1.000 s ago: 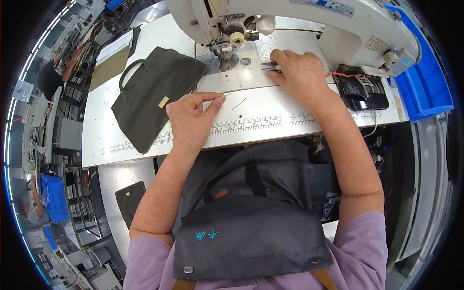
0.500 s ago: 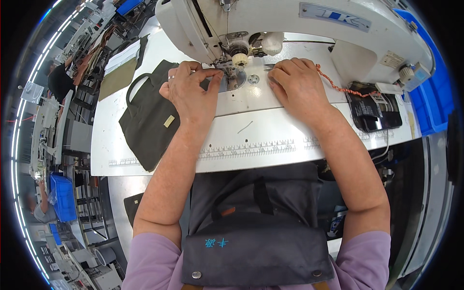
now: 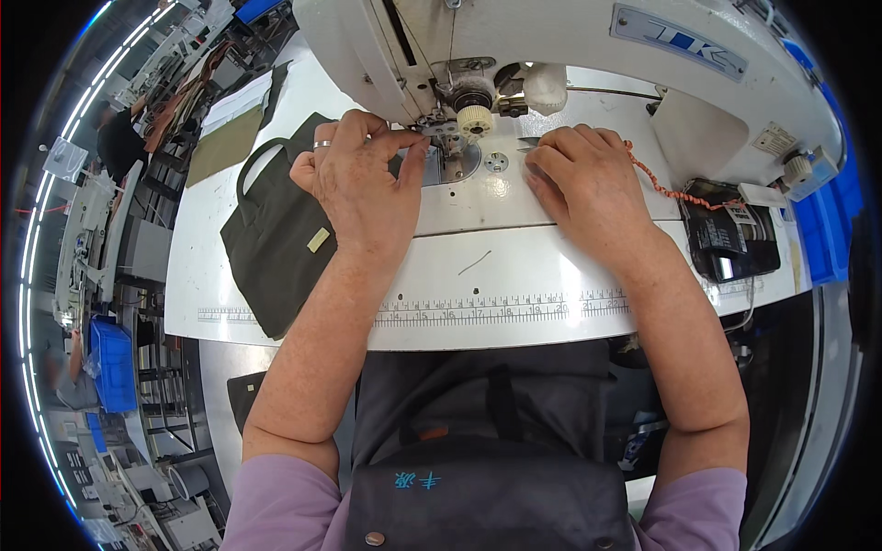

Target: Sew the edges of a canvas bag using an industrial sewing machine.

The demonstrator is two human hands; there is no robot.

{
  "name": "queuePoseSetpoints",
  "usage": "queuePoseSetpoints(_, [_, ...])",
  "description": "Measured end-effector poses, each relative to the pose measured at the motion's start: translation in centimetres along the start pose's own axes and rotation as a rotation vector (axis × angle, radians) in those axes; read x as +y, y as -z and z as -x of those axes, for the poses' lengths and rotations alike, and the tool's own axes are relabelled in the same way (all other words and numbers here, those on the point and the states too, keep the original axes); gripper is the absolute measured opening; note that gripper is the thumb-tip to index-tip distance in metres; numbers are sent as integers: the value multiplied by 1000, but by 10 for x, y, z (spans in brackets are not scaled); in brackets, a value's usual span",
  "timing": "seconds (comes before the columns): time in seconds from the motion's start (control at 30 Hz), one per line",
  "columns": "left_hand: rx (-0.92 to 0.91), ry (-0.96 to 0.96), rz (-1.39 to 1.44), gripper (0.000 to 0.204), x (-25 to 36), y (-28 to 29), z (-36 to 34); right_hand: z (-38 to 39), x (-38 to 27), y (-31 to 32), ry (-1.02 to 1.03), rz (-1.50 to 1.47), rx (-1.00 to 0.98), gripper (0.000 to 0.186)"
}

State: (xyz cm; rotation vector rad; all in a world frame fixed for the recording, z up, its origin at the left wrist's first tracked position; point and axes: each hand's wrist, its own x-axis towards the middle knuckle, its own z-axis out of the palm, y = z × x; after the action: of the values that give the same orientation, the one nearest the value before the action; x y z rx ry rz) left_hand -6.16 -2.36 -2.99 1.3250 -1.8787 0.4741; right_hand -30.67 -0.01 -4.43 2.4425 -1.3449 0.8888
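My left hand (image 3: 365, 179) is at the presser foot and needle (image 3: 447, 142) of a white sewing machine (image 3: 358, 50), thumb and forefinger pinched; anything between them is too small to make out. My right hand (image 3: 583, 184) is closed on metal thread snips (image 3: 529, 143), tied to an orange cord (image 3: 667, 190), right of the needle plate. A dark olive bag (image 3: 274, 271) with a handle and small pale gold plate lies under and beside my left hand. A loose thread (image 3: 474, 262) lies on the white worktable (image 3: 496, 331) above the printed ruler strip.
Olive and white pieces (image 3: 219, 151) lie back left; a black-cased device (image 3: 735, 248) sits at the right beside a blue bin (image 3: 822, 239). A dark bag-like cloth (image 3: 478, 496) covers my lap. Two co-workers (image 3: 118, 138) (image 3: 72, 372) are among machines along the left.
My left hand has moved up from the table's front to the needle area and stayed pinched there. My right hand with the snips shifted slightly; the view has shifted too.
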Motion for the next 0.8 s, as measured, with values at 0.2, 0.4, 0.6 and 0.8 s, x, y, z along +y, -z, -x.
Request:
queuePoseSetpoints(0.2, [18,-4,-27,7,1,3,0,0,-1,1,-9,-10,-9,15])
queuePoseSetpoints(0.4, [33,-13,-40,7,3,2,-1,0,-1,2,-17,-18,-19,16])
queuePoseSetpoints(0.6, [20,-4,-33,7,3,0,-1,0,-1,1,-21,-24,-25,16])
queuePoseSetpoints(0.8, [27,-18,-14,7,2,-3,-1,0,-2,0,-15,-11,-18,15])
